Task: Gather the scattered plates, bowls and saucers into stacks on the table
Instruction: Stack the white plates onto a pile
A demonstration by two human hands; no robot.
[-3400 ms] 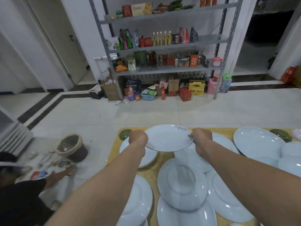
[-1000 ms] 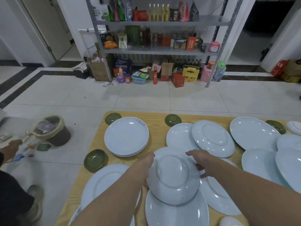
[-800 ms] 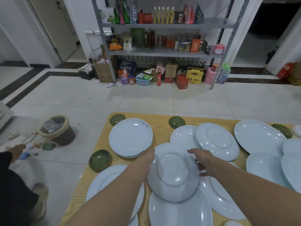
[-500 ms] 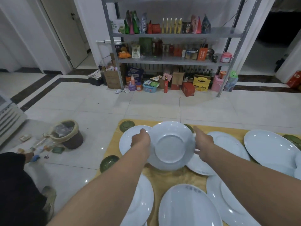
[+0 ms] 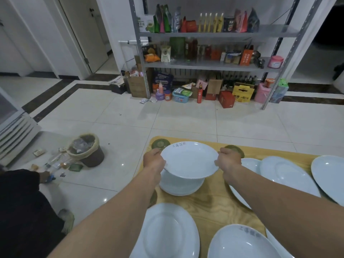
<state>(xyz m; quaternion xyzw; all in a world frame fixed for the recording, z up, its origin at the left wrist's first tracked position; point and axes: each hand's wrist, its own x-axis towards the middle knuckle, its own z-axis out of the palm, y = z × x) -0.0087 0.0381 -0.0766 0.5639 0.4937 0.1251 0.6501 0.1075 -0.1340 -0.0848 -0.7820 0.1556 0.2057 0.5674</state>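
The tiled floor (image 5: 167,118) surrounds your wooden table (image 5: 214,205); your left hand (image 5: 153,160) and right hand (image 5: 229,161) pinch a white plate (image 5: 189,159) by opposite rims above a stack (image 5: 180,187).

Both forearms are bare to the frame edge, with no sleeves, and neither hand (image 5: 153,159) wears gloves.

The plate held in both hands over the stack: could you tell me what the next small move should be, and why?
Probably lower the plate straight down onto the stack and let go. It is right way up, roughly level, gripped at opposite rims by the left hand and right hand, and hangs just above the stack with a gap showing, already roughly centred over it.
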